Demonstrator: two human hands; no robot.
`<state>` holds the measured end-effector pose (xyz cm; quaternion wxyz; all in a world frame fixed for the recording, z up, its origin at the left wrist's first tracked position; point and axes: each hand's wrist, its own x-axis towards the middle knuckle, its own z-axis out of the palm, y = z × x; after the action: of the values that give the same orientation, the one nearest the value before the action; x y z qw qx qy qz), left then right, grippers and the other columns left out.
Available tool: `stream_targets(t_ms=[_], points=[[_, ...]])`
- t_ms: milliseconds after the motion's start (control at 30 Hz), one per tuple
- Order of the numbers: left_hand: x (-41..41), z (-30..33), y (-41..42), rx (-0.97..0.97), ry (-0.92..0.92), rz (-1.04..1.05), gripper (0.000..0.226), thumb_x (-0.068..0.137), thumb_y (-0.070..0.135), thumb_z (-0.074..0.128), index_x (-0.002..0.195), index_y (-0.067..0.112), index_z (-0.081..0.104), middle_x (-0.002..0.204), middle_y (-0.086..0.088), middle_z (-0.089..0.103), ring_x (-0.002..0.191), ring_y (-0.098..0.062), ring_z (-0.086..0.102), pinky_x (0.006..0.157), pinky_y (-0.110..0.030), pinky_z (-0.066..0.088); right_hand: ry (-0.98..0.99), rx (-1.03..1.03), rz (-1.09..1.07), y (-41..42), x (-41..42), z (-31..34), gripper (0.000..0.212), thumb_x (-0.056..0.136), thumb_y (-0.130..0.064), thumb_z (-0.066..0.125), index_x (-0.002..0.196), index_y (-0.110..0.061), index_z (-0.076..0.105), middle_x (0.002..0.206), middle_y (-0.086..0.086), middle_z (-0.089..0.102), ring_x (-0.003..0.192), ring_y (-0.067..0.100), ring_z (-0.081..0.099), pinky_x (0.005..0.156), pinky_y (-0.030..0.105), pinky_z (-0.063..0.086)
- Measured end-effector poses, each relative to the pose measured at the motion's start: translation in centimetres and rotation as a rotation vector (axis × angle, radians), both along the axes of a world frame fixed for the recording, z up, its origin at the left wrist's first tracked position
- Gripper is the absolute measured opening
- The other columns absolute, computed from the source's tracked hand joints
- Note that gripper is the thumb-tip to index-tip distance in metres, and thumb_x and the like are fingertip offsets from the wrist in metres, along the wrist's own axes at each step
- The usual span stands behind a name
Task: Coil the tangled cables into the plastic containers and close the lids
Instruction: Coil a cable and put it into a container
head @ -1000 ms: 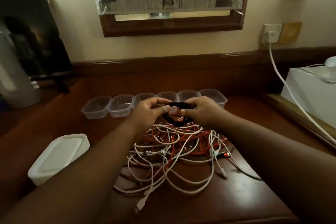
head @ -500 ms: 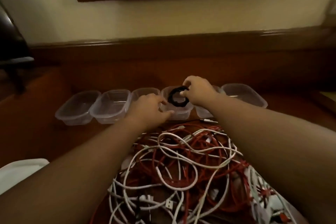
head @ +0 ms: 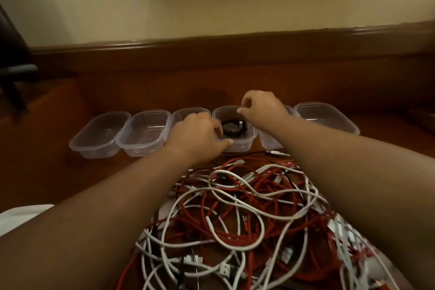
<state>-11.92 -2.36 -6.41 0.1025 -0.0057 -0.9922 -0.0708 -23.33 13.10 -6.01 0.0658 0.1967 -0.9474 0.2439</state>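
Released since the earlier frame, the coiled black cable [head: 233,127] now lies inside the fourth clear plastic container [head: 247,141] from the left instead of hanging from the right hand [head: 261,108].

Six clear lidless containers stand in a row on the dark wooden table [head: 47,172]. That right hand hovers just above the far rim of the fourth one, its fingers [head: 244,107] loosely curled and holding nothing. Beside it, the left hand [head: 195,134] rests on the container's near left edge, thumb against the wall, fingers relaxed. Nearer the person, the tangled pile of red and white cables [head: 247,207] sprawls between both forearms. A white lid [head: 21,214] peeks in at the lower left.
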Motion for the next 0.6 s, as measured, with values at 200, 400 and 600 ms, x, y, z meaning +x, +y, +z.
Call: stream_targets(t_ms=[200,400,600], points=[[5.1,0.8,2.1,0.369,-0.235,-0.094,0.028,0.095,0.049,0.058,0.088,0.023,0.067,0.083,0.002,0.066,0.078,-0.013,0.062,0.068,-0.03,0.05,-0.126,0.017,0.142,4.0,7.0,1.0,0.006,0.097,-0.03,0.06,0.091,-0.028,0.061,0.087,-0.007,0.06,0.078,0.005,0.055,0.056,0.019,0.038],[10.4,1.6,3.5,0.428,-0.296,-0.17,0.039,0.087,0.054,0.065,0.092,0.015,0.066,0.092,-0.005,0.065,0.082,-0.021,0.064,0.072,-0.036,0.054,-0.273,-0.072,0.255,6.1,16.1,1.2,0.014,0.1,-0.031,0.054,0.099,-0.019,0.062,0.09,0.0,0.062,0.077,0.011,0.057,0.064,0.024,0.045],[13.4,4.3,5.3,0.482,-0.063,-0.238,0.02,0.091,0.033,0.068,0.084,0.017,0.06,0.082,-0.001,0.063,0.073,-0.013,0.06,0.068,-0.033,0.051,-0.376,-0.208,0.245,7.8,21.0,1.5,0.028,0.1,-0.034,0.053,0.122,-0.018,0.056,0.11,0.002,0.063,0.095,0.014,0.061,0.077,0.028,0.053]])
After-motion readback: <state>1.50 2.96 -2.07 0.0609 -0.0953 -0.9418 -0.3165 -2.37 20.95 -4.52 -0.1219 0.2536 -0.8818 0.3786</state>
